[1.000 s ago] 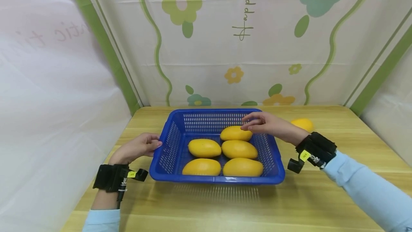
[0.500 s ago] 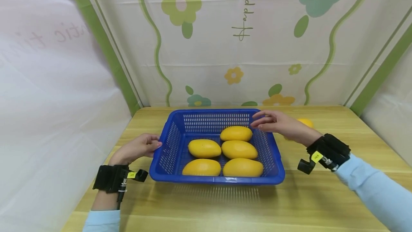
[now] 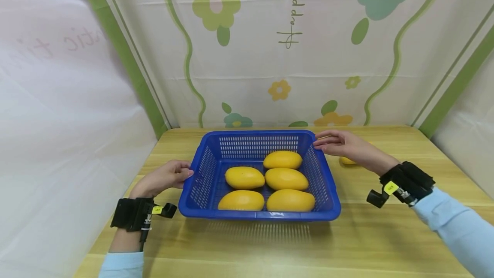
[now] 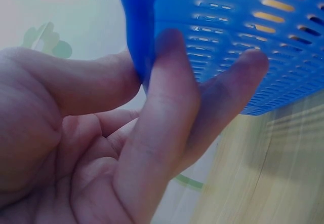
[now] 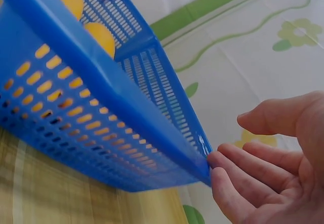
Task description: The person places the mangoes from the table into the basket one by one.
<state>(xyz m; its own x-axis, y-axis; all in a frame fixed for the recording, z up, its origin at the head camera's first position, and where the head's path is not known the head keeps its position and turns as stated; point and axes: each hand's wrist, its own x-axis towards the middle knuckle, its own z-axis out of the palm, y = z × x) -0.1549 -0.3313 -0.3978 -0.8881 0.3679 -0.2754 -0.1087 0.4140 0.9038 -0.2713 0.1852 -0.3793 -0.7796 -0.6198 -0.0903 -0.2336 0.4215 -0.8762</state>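
Note:
A blue slotted plastic basket (image 3: 259, 215) stands on the table, its front rim towards me in the head view. Several yellow mangoes (image 3: 245, 178) lie inside it. At the basket's left rim, my left hand (image 3: 164, 178) pinches the edge; the left wrist view has the thumb (image 4: 101, 82) on one side of the rim and fingers (image 4: 169, 102) on the other. My right hand (image 3: 349, 148) is at the back right corner, fingers loosely extended and thumb apart. Its fingertips (image 5: 216, 159) meet the corner in the right wrist view; whether they touch is unclear.
Another mango (image 3: 347, 161) lies on the wooden table (image 3: 247, 256) right of the basket, partly hidden behind my right hand. A flower-printed cloth (image 3: 247, 55) hangs behind the table, with white cloth (image 3: 69, 140) along the left side.
My right hand has moved right, from above the mangoes inside the basket to its back right corner, covering more of the loose mango. My left hand stays on the left rim.

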